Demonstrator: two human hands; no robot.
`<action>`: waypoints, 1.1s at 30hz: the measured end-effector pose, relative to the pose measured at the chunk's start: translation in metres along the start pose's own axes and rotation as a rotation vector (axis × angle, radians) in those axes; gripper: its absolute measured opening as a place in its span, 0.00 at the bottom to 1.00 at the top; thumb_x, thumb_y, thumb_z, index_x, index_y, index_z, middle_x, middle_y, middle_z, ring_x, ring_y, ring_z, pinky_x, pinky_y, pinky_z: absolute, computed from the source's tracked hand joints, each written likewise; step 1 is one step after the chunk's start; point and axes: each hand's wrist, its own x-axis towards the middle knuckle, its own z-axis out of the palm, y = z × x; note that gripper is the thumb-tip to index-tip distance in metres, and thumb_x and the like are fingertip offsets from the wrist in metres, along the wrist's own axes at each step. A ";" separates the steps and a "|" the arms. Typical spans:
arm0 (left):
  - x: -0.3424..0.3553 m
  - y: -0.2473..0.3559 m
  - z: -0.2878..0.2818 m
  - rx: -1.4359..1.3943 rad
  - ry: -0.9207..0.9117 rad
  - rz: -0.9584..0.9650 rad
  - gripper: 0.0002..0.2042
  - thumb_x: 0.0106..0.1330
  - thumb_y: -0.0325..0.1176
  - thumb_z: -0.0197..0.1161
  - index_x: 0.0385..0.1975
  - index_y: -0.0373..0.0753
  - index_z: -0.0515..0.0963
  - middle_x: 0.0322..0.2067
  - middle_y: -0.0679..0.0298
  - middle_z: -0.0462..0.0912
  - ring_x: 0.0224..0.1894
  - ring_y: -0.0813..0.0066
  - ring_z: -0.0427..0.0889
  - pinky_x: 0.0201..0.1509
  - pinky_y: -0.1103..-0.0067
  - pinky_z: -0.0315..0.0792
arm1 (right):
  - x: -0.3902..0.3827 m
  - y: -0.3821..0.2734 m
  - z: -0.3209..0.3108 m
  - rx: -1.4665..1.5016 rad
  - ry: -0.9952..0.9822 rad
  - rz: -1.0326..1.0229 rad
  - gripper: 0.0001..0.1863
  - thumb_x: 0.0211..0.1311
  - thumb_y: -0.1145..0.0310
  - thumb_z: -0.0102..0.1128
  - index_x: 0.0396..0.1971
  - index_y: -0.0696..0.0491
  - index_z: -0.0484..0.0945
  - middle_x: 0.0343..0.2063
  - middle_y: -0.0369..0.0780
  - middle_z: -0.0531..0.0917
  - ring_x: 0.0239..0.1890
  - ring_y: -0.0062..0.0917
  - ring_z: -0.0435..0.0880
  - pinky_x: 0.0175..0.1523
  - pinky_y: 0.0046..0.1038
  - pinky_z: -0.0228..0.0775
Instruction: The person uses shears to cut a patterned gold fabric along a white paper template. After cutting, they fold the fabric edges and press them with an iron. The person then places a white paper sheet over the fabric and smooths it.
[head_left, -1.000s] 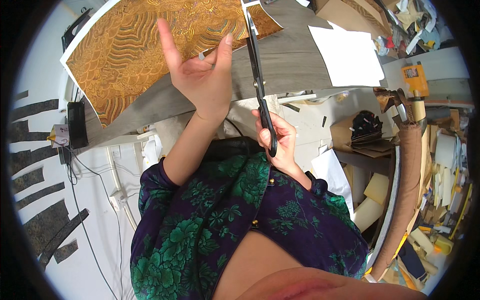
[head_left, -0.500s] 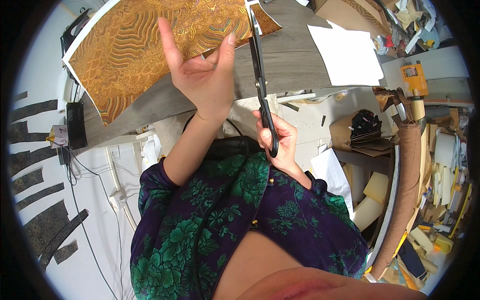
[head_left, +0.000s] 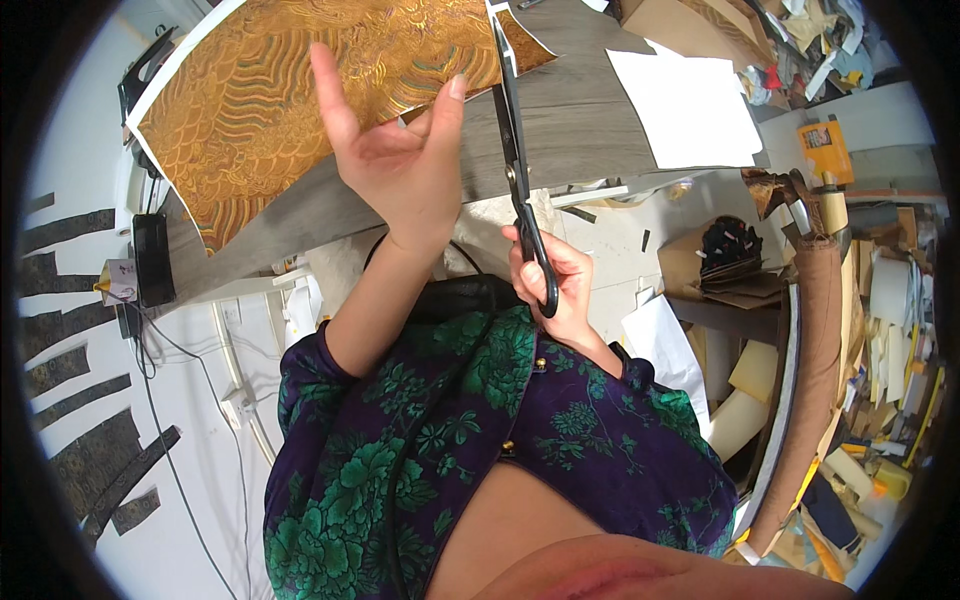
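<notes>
One risk: with the patterned gold sheet point(head_left: 250, 120) on the table point(head_left: 580, 110), your right hand point(head_left: 565, 285) wrapped around the black scissors point(head_left: 515, 155), and your left hand point(head_left: 405, 178) half-spread at the sheet's edge, grip unclear, slack could make the blades stray.

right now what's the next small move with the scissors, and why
Probably ease the scissors slightly forward: the right hand grips their handles, the blades reach across the patterned sheet's near edge, and the left hand is at that same edge, clear of the blades.
</notes>
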 end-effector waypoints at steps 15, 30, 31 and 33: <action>-0.005 0.007 0.007 -0.130 0.046 -0.007 0.42 0.53 0.11 0.63 0.67 0.34 0.49 0.60 0.52 0.62 0.58 0.66 0.68 0.59 0.71 0.70 | -0.003 -0.004 -0.001 0.029 -0.008 -0.024 0.25 0.56 0.68 0.66 0.52 0.64 0.73 0.27 0.31 0.75 0.24 0.09 0.67 0.28 0.13 0.56; -0.009 0.011 0.005 0.019 -0.063 -0.019 0.46 0.55 0.10 0.60 0.69 0.36 0.38 0.62 0.50 0.57 0.49 0.65 0.76 0.48 0.78 0.78 | -0.004 -0.003 -0.002 0.036 0.024 -0.028 0.23 0.57 0.70 0.66 0.51 0.63 0.74 0.27 0.31 0.76 0.23 0.09 0.68 0.26 0.13 0.55; -0.009 0.011 0.006 0.027 -0.063 -0.008 0.46 0.55 0.10 0.60 0.69 0.36 0.38 0.62 0.50 0.57 0.49 0.65 0.76 0.48 0.78 0.78 | -0.004 -0.002 -0.003 0.028 0.028 -0.030 0.23 0.57 0.70 0.66 0.51 0.62 0.75 0.27 0.31 0.76 0.23 0.09 0.68 0.26 0.13 0.55; -0.008 0.010 0.007 0.008 -0.052 0.001 0.46 0.54 0.10 0.60 0.69 0.36 0.38 0.62 0.50 0.57 0.47 0.66 0.77 0.47 0.79 0.78 | -0.005 -0.002 -0.003 0.019 0.036 -0.034 0.22 0.57 0.71 0.65 0.51 0.62 0.75 0.26 0.31 0.76 0.23 0.08 0.68 0.25 0.13 0.55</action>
